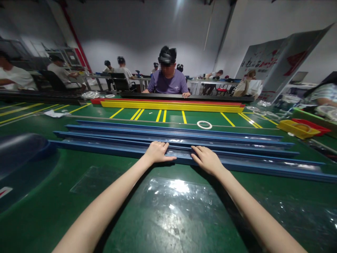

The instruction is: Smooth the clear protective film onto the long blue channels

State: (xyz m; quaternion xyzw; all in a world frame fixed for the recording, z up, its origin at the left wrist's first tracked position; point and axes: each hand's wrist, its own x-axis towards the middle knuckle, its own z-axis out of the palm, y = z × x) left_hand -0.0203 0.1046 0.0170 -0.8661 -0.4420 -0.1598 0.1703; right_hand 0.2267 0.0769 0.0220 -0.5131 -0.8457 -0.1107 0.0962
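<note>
A long blue channel strip (181, 153) lies across the green table in front of me, the nearest of several. My left hand (157, 151) is on its middle, fingers bent over the far edge and thumb stretched along the near side. A short way to the right, my right hand (207, 160) grips the same strip, with fingertips at the far edge and thumb at the near side. Between my hands, part of the trough shows. Behind it, more blue strips (226, 142) lie parallel and close together. A clear plastic sheet (168, 214) lies on the table between my forearms.
A shiny dark blue curved object (23, 158) is at left. Beyond the strips are a white tape ring (204, 124), yellow and red strips (171, 105), and a co-worker (168, 79) with hands at a black strip. A yellow tray (298, 129) stands at right.
</note>
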